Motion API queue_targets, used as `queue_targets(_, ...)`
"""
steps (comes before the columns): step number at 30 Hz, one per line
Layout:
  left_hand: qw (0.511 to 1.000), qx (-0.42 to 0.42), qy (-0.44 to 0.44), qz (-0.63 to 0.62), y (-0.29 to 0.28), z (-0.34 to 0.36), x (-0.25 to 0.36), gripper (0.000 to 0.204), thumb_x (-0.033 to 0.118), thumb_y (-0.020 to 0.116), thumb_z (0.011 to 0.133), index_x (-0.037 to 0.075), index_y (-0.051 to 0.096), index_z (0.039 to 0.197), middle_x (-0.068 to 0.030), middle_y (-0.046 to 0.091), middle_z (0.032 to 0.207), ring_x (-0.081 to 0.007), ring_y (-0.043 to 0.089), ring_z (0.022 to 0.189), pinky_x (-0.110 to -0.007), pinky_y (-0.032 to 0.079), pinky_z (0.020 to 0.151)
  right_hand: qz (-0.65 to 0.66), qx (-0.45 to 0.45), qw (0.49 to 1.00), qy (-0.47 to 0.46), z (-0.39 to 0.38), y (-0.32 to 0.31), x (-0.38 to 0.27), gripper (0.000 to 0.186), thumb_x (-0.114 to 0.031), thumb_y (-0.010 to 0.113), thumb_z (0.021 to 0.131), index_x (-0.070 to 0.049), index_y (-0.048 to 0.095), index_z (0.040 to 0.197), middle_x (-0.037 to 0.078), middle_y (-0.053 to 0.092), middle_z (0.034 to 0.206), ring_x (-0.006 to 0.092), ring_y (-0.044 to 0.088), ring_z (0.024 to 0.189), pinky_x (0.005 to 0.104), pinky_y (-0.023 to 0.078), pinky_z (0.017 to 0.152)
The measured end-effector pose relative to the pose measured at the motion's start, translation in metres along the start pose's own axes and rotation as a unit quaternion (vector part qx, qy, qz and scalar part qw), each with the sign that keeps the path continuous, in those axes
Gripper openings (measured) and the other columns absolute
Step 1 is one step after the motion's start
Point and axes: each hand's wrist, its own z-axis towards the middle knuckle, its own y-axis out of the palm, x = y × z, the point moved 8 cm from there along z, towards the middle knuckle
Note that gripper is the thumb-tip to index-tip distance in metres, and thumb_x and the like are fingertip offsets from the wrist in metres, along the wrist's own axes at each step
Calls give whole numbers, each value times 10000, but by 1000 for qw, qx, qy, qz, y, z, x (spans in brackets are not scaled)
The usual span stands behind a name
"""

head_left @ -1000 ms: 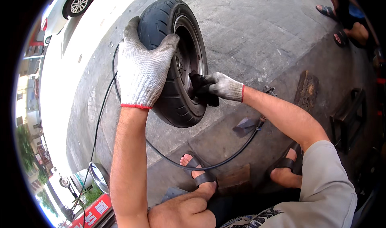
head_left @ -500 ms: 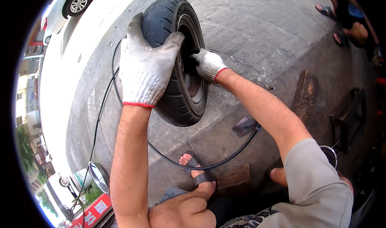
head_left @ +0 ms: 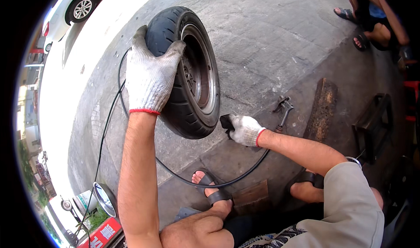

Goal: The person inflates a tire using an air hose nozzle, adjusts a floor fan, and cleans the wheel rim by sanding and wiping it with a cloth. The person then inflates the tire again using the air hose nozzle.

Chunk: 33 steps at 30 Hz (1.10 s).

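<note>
A small black tyre on a metal wheel rim (head_left: 209, 95) stands on edge, slightly tilted, with its open side turned to the right. My left hand (head_left: 151, 75), in a white knit glove with greyed fingertips, grips the upper left of the tyre, thumb over its sidewall and fingers across the tread. My right hand (head_left: 246, 130), gloved alike, is apart from the wheel at its lower right. Its fingers are closed round a soft-looking black rag (head_left: 227, 123). Part of the tyre's tread is hidden behind my left hand.
A black hose (head_left: 227, 183) loops round below the wheel to a metal-ended tool (head_left: 285, 110). Right of it lie a rough wooden block (head_left: 322, 108) and a dark low stool (head_left: 372, 125). A person's sandalled feet (head_left: 361, 41) are at upper right. A white car (head_left: 65, 12) stands at upper left.
My right hand has come out of the rim's hollow and moved down and to the right with the black rag. The wheel and my left hand have shifted slightly left in view.
</note>
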Motion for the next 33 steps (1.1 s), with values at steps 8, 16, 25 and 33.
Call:
queue_targets(8,999,-16,-38,14,0,3,2,838,380,794,831,-64,476,1467,-309,660,1262,-357,686,1141,-393,544,980,105,94,988,-65,-59,-7,-45,270,-222,656,892,-23,677,1074,227,693,1034,423,684,954,467,559,853)
queue_targets(16,996,0,-50,79,-1,5,12,897,468,763,823,-40,458,1497,-317,615,1356,-392,635,1239,-416,488,1063,216,505,790,275,-159,-41,131,478,-197,740,864,2,547,1254,260,583,1219,403,646,1029,484,530,916)
queue_targets(25,989,35,-83,121,4,-5,2,969,538,744,827,-19,385,1534,-320,505,1473,-457,529,1346,-479,430,1134,140,456,849,228,-126,-31,154,711,-241,680,869,-49,429,1506,308,579,1325,457,603,1192,486,501,1022)
queue_targets(33,972,77,-174,138,-8,-3,-17,948,509,751,824,-73,425,1498,-318,514,1476,-431,513,1376,-460,425,1143,171,426,887,57,-99,-77,51,589,-183,629,862,-133,547,1443,277,672,1212,453,650,1112,506,522,968)
